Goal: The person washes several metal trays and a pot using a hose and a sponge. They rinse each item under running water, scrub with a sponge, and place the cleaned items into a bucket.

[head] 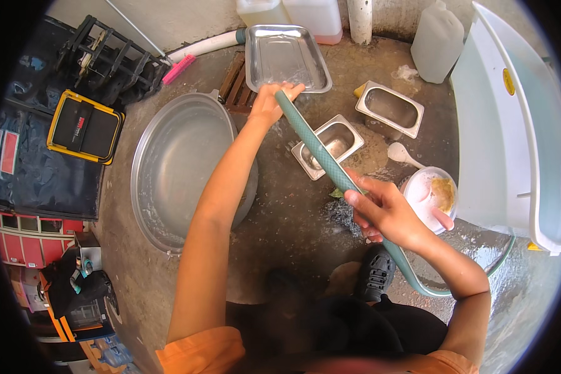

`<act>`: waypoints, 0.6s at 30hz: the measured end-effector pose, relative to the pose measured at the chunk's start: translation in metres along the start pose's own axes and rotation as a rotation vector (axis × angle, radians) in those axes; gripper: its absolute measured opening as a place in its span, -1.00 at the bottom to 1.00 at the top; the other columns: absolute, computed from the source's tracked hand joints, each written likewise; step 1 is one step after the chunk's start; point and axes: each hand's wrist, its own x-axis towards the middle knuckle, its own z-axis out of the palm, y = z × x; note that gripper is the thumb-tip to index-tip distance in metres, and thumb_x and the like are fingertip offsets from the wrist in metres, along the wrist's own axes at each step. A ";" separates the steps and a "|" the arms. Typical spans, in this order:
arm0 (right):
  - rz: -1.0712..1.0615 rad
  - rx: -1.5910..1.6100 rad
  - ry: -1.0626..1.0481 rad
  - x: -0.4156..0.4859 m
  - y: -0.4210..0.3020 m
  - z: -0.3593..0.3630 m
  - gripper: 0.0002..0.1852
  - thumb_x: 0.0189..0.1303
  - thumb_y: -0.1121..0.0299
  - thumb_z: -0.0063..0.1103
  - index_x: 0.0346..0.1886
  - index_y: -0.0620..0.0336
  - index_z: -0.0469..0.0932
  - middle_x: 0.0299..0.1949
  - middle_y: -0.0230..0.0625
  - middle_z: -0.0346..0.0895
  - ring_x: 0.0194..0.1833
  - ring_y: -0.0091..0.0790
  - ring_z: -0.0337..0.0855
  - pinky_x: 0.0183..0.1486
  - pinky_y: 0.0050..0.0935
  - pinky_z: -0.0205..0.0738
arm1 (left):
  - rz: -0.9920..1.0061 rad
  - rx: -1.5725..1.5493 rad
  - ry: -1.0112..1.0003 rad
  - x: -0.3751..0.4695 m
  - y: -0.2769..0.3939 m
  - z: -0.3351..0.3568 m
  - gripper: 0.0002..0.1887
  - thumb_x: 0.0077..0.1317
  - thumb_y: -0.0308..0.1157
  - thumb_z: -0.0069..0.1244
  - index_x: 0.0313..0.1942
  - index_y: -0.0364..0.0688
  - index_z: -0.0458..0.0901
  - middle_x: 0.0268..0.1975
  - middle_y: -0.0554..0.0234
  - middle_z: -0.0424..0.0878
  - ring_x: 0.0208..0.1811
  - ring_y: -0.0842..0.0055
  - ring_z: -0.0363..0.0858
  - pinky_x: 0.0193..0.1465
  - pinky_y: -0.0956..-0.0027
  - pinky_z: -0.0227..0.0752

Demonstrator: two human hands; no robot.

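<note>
A green braided garden hose (315, 145) runs diagonally between my hands, then curves down to the right. My right hand (383, 205) grips it along its length. My left hand (272, 104) is at the hose's upper end and touches the near edge of a rectangular stainless steel tray (285, 56); its exact grip is partly hidden. Below the hose lies a small steel food pan (339, 140), and a second steel pan (389, 110) sits farther right. A white tub (416, 191) with suds and a yellowish sponge (442, 194) stands beside my right hand. A scouring pad lies under it.
A large round metal basin (182, 163) stands at left, with a slatted wooden piece (238, 89) and a pink brush (178, 70) beyond. A white ladle (404, 154) lies near the tub. Plastic jugs (438, 42) line the wall; a big white container (491, 126) fills the right.
</note>
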 end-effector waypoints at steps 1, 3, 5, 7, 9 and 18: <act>0.003 0.005 0.010 0.002 0.002 0.000 -0.47 0.45 0.18 -0.03 0.44 -0.03 0.21 -0.65 -0.50 0.26 -0.66 -0.63 0.28 -0.63 -0.58 0.23 | -0.017 -0.033 -0.042 -0.003 -0.002 0.004 -0.66 0.25 -0.43 -0.10 0.02 0.02 0.59 0.00 0.12 0.67 -0.05 0.22 0.68 -0.09 0.31 0.60; 0.022 -0.008 0.071 0.006 0.005 -0.004 -0.47 0.45 0.18 -0.03 0.44 -0.02 0.22 -0.65 -0.49 0.26 -0.67 -0.62 0.28 -0.65 -0.57 0.22 | 0.053 0.122 -0.006 -0.008 -0.006 0.010 -0.66 0.26 -0.44 -0.09 0.03 0.03 0.59 0.04 0.17 0.66 0.05 0.30 0.65 -0.05 0.37 0.59; 0.028 -0.010 0.129 0.011 0.008 -0.010 -0.48 0.44 0.18 -0.02 0.43 -0.01 0.23 -0.66 -0.49 0.26 -0.68 -0.61 0.28 -0.66 -0.56 0.21 | 0.152 0.324 0.023 -0.015 -0.007 0.012 -0.65 0.25 -0.46 -0.09 0.03 0.03 0.59 0.07 0.21 0.65 0.08 0.34 0.64 -0.04 0.39 0.58; 0.019 -0.006 0.191 0.017 0.010 -0.015 -0.47 0.44 0.18 -0.01 0.42 0.02 0.24 -0.67 -0.49 0.26 -0.69 -0.61 0.28 -0.68 -0.56 0.19 | 0.159 0.456 -0.146 -0.017 -0.005 0.011 -0.68 0.21 -0.49 -0.07 -0.02 0.00 0.55 0.08 0.29 0.64 0.08 0.39 0.65 -0.05 0.39 0.59; 0.003 -0.002 0.264 0.023 0.010 -0.020 -0.46 0.42 0.18 0.01 0.41 0.08 0.24 -0.68 -0.48 0.25 -0.71 -0.60 0.26 -0.69 -0.54 0.17 | 0.170 0.481 -0.205 -0.019 -0.002 0.007 -0.70 0.20 -0.49 -0.07 -0.05 -0.01 0.53 0.04 0.28 0.67 0.06 0.39 0.66 -0.07 0.37 0.59; -0.021 -0.056 0.062 0.013 0.006 -0.005 -0.45 0.45 0.19 -0.02 0.45 0.01 0.18 -0.64 -0.50 0.24 -0.68 -0.64 0.24 -0.67 -0.61 0.15 | -0.086 -0.034 -0.010 -0.009 0.010 -0.001 -0.74 0.25 -0.54 -0.10 -0.08 -0.06 0.55 -0.17 0.09 0.66 -0.30 0.17 0.69 -0.31 0.18 0.57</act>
